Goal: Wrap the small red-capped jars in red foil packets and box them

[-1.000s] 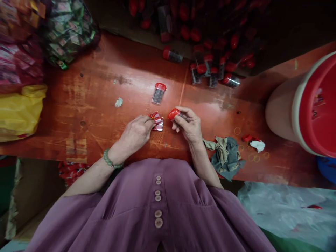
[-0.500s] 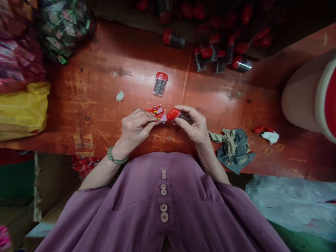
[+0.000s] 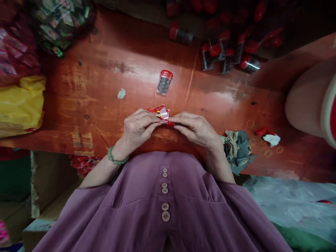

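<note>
Over the red desk (image 3: 86,101), left hand (image 3: 136,129) pinches a red label sticker (image 3: 159,112); right hand (image 3: 198,129), palm down, grips a red-capped vial (image 3: 171,123), fingertips meeting.

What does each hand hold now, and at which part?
The left hand pinches the red sachets at their lower edge. The right hand encloses a red-capped bottle; only its cap end shows.

A lone red-capped vial (image 3: 164,82) lies just beyond the hands; more vials (image 3: 228,56) crowd far right, a crumpled rag (image 3: 237,145) sits right, a yellow bag (image 3: 19,105) far left.
</note>
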The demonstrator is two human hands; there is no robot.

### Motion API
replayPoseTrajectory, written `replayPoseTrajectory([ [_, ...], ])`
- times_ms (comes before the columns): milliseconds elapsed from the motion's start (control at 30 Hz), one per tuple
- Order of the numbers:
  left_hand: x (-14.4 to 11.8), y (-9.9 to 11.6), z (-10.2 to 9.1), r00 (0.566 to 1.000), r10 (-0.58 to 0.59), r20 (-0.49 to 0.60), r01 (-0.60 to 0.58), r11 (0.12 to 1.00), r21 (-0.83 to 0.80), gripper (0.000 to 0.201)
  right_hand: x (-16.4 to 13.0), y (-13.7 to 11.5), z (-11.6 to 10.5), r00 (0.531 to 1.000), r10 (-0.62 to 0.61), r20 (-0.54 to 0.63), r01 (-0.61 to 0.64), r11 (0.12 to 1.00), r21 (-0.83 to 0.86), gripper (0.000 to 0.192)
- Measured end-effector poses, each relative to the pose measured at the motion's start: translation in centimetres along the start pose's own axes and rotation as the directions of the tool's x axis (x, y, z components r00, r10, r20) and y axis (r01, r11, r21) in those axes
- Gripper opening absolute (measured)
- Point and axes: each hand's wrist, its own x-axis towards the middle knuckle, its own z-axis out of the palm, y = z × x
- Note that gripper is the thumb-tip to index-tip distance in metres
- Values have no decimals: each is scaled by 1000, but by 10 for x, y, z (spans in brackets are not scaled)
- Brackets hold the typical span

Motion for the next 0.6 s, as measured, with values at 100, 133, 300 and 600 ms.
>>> replayPoseTrajectory([
  [100, 0, -1, 3, 1000, 18, -2, -18, 999, -44, 10, 5, -4, -3, 995, 15, 101, -11, 999, -38, 35],
  [133, 0, -1, 4, 1000, 23, 0, -23, 997, -70, 10, 6, -6, -4, 992, 21, 126, -15, 999, -48, 36],
  [300, 2, 0, 2, 989, -71, 129, 98, 972, -215, 13, 13, -11, -11, 982, -31, 188, 26, 999, 31, 31],
  [600, 17, -4, -8, 782, -302, 545, 574, 689, -443, 24, 13, 2, -7, 982, 58, 180, -146, 840, 523, 26],
])
